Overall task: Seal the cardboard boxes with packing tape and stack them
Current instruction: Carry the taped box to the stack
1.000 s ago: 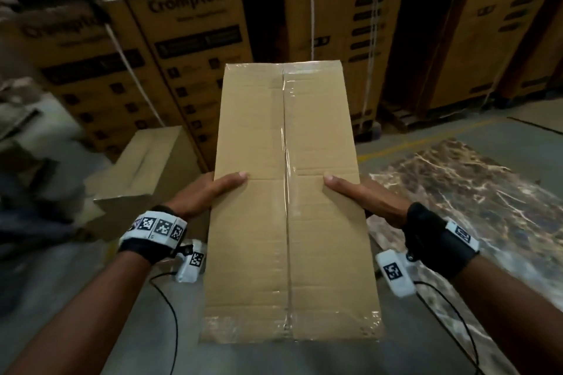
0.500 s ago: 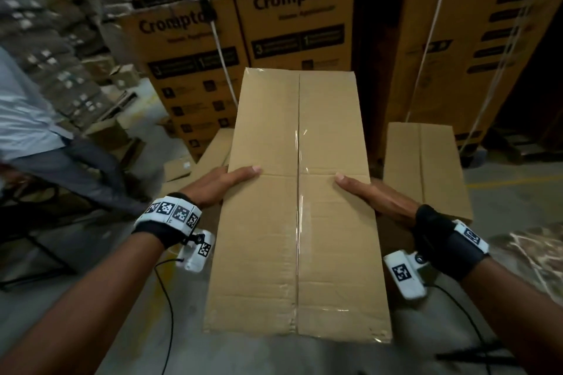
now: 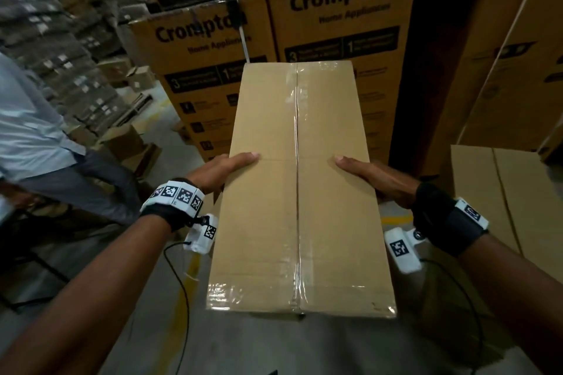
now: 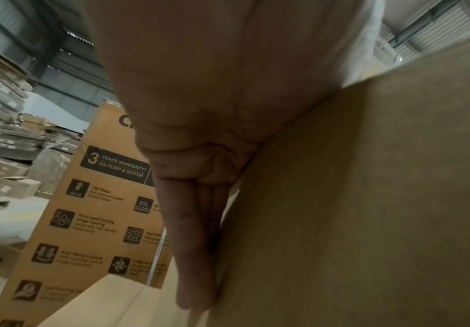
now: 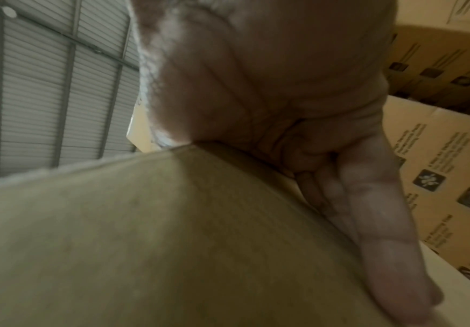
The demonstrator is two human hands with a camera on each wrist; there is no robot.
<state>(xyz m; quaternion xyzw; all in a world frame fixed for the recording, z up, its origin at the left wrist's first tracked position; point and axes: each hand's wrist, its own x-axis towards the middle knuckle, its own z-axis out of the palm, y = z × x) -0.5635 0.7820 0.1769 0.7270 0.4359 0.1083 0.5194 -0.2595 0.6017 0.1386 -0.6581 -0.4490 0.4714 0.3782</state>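
Note:
I carry a long plain cardboard box [image 3: 298,192] level in front of me, with clear packing tape along its centre seam and across the near end. My left hand [image 3: 225,167] presses its left side and my right hand [image 3: 374,173] presses its right side, each with the thumb lying flat on the top face. The left wrist view shows straight fingers [image 4: 191,243] flat against the box wall [image 4: 367,199]. In the right wrist view, straight fingers [image 5: 382,221] lie along the other wall [image 5: 144,243].
Tall printed Crompton cartons [image 3: 335,24] stand stacked straight ahead. Another plain taped box [image 3: 502,207] sits low at the right. A person in a light shirt [image 3: 36,131] stands at the left, with piles of cartons [image 3: 45,39] behind on the grey floor.
I have turned left with the box held the same way. The marbled floor patch has left the view, the second plain box has slid to the right edge, and the person has come into view.

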